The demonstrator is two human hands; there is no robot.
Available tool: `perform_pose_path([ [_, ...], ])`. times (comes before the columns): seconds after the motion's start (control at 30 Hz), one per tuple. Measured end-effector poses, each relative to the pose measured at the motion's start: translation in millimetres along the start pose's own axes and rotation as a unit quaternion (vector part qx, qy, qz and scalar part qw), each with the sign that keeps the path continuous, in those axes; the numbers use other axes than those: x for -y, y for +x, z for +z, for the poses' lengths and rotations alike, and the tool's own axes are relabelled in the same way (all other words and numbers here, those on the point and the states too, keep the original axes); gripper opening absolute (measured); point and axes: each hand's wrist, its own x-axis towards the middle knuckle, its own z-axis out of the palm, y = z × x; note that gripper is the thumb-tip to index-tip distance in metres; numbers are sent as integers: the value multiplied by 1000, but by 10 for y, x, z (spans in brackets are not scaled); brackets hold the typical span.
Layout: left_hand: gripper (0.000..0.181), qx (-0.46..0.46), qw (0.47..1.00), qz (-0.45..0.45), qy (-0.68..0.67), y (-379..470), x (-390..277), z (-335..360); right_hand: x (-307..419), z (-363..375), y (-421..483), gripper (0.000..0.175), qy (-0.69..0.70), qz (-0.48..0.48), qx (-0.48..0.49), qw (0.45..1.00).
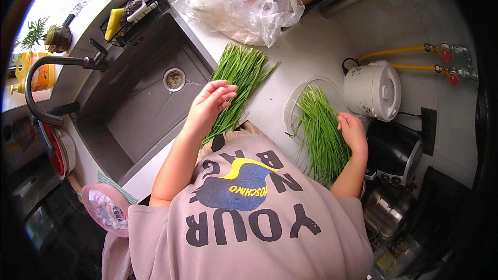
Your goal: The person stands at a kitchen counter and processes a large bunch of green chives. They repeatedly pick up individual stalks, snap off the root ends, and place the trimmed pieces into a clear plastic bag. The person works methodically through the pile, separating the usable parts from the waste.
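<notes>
My left hand (214, 99) is over a thick bunch of green garlic chives (243, 66) on the white counter. Its fingers are loosely curled with the thumb near them; whether a thin stalk is between them is unclear. On the right, a second heap of chives (323, 132) lies partly in a clear plastic container (290, 111), its lower stalks spilling over the near rim. My right hand (352, 128) is at the right edge of this heap, thumb and fingers drawn together by a stalk tip. I cannot tell whether it grips any.
A dark sink (144, 101) with a black faucet (58, 60) is on the left. Behind the chives stands a filled clear plastic bag (245, 11). A white rice cooker (369, 89), a black appliance (393, 151) and a steel pot (389, 210) line the right side. A pink bowl (105, 210) is lower left.
</notes>
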Motion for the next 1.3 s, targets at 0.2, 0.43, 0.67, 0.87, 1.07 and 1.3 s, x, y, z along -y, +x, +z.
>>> perform_pose_path([
  [0.2, 23, 49, 995, -39, 83, -41, 58, 87, 275, 266, 171, 27, -70, -95, -181, 976],
  [0.43, 22, 33, 994, -35, 95, -119, 23, 83, 1159, 1015, 1196, 32, 0, -130, -43, 991],
  [0.67, 22, 26, 994, -12, 105, -246, -40, 2, 1167, 1362, 1772, 37, -141, -8, 154, 978],
  [0.87, 22, 14, 994, -27, 105, -231, -26, 16, 1057, 1380, 1595, 26, 202, -20, 177, 963],
  [1.07, 21, 35, 988, 4, 148, -160, 46, 93, 1280, 953, 1000, 18, 283, -161, 164, 931],
  [1.3, 29, 42, 915, 190, 354, -91, -4, 372, 1609, 690, 407, 18, 327, -205, 205, 899],
])
